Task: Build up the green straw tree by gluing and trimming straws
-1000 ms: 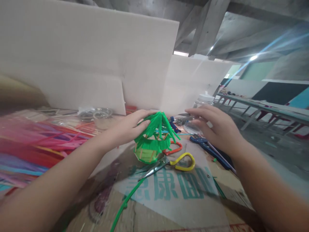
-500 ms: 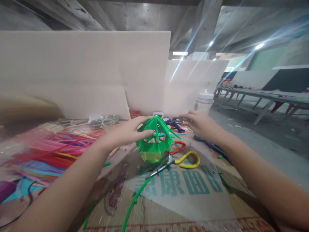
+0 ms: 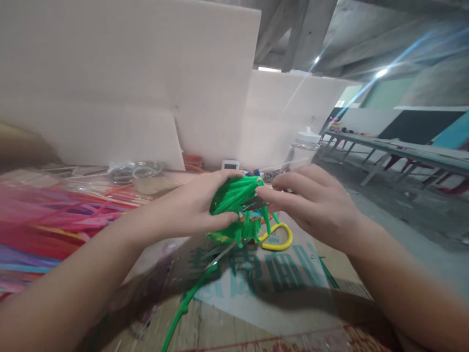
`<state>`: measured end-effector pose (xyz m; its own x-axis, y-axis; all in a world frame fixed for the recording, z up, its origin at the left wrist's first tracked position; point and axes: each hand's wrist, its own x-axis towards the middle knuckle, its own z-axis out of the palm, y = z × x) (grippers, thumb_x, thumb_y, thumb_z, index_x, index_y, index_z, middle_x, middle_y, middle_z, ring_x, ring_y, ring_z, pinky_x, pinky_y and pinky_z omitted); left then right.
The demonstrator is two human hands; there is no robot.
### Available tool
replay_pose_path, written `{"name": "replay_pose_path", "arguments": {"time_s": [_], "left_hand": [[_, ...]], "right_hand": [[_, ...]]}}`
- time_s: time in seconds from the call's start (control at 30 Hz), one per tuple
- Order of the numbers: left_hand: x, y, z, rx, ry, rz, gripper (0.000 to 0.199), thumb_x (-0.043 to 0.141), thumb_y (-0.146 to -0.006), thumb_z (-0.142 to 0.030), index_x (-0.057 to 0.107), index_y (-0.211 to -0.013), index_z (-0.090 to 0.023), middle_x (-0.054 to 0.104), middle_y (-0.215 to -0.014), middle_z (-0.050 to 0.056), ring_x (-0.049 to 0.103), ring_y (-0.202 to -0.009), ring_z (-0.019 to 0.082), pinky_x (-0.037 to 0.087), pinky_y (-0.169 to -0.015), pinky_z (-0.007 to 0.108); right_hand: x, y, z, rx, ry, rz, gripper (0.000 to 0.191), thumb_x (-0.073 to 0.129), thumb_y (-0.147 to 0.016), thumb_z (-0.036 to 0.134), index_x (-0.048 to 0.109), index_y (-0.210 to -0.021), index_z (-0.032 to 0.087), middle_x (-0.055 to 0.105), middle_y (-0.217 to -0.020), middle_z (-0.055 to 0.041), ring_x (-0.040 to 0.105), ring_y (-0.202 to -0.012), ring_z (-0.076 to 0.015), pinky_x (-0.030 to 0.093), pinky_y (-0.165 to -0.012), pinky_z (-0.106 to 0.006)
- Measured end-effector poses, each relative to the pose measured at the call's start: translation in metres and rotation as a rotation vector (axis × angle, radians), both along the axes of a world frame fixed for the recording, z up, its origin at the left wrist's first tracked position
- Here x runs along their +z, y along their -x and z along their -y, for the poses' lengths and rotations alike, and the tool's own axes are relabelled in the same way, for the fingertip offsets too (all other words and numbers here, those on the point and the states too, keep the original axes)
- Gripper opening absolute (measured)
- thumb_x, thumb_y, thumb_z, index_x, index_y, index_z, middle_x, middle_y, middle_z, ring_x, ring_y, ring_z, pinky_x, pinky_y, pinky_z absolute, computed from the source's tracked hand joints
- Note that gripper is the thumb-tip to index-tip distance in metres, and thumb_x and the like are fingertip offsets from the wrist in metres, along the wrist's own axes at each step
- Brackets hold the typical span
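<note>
My left hand (image 3: 198, 203) is closed around the side of a small green model pavilion (image 3: 234, 195) built from fuzzy pipe cleaners, its peaked roof tilted to the right. At the roof's right side, my right hand (image 3: 308, 198) pinches a slim grey metal tool that looks like tweezers (image 3: 252, 203), its tip against the green strands. Beneath the model lie scissors with a yellow handle loop (image 3: 278, 238); the model partly hides them. A loose green pipe cleaner (image 3: 185, 305) runs from near the blades toward the front edge.
Pink, red and purple pipe cleaners (image 3: 54, 230) heap up at the left. Behind are a coil of wire (image 3: 146, 169), a small white display device (image 3: 230, 165) and a clear bottle with a white lid (image 3: 306, 146). White boards (image 3: 128, 73) stand across the back.
My left hand has gripped the model and tipped its roof rightward. My right hand has come in from the blue glue gun area to the roof with the grey tool. The view has tilted down.
</note>
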<state>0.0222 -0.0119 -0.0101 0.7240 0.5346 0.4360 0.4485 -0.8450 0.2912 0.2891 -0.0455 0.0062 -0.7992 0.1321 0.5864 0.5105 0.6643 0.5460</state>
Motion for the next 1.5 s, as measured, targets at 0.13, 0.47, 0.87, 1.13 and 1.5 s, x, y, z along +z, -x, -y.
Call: {"name": "replay_pose_path", "arguments": {"time_s": [0.13,0.47,0.87,1.13,1.5], "left_hand": [[-0.0006,-0.0022,0.0017,-0.029,-0.043,0.004,0.065,0.061,-0.091,-0.04,0.037,-0.148,-0.022,0.054,-0.145,0.011,0.057,-0.126,0.027,0.047,-0.104,0.038],[-0.0031,-0.0064,0.0004,-0.016,-0.055,0.025,0.067,0.063,-0.087,-0.037,0.039,-0.147,-0.019,0.054,-0.146,0.012,0.057,-0.127,0.029,0.046,-0.108,0.044],[-0.0043,-0.0068,0.0,-0.037,-0.067,0.039,0.066,0.063,-0.088,-0.037,0.039,-0.147,-0.022,0.054,-0.145,0.011,0.056,-0.127,0.029,0.047,-0.106,0.044],[-0.0039,-0.0076,0.0013,-0.034,-0.079,0.034,0.066,0.063,-0.087,-0.035,0.039,-0.147,-0.021,0.054,-0.146,0.011,0.056,-0.127,0.028,0.047,-0.106,0.044],[-0.0052,-0.0071,0.0014,-0.026,-0.068,0.031,0.067,0.063,-0.086,-0.036,0.038,-0.147,-0.022,0.054,-0.146,0.01,0.055,-0.129,0.029,0.046,-0.108,0.045]], "right_hand": [[-0.0026,-0.0004,0.0012,0.0,-0.037,0.036,0.029,0.059,-0.094,0.013,0.057,-0.122,0.02,0.066,-0.108,-0.0082,0.057,-0.091,-0.02,0.044,-0.076,-0.034],[-0.0008,-0.003,-0.0026,-0.015,-0.038,0.036,0.026,0.053,-0.096,0.01,0.058,-0.12,0.02,0.066,-0.104,-0.0071,0.056,-0.09,-0.0189,0.043,-0.075,-0.033],[0.0019,-0.0029,-0.0023,0.031,-0.057,0.036,0.025,0.052,-0.095,0.009,0.059,-0.117,0.019,0.066,-0.1,-0.0077,0.055,-0.086,-0.0185,0.043,-0.073,-0.033],[-0.0006,-0.0013,-0.0031,0.023,-0.045,0.048,0.025,0.053,-0.095,0.009,0.059,-0.117,0.019,0.066,-0.099,-0.0074,0.054,-0.085,-0.0182,0.042,-0.074,-0.033],[0.0012,-0.0021,-0.0016,0.04,-0.026,0.059,0.023,0.053,-0.096,0.01,0.059,-0.116,0.019,0.066,-0.098,-0.0068,0.052,-0.084,-0.0179,0.041,-0.074,-0.033]]}}
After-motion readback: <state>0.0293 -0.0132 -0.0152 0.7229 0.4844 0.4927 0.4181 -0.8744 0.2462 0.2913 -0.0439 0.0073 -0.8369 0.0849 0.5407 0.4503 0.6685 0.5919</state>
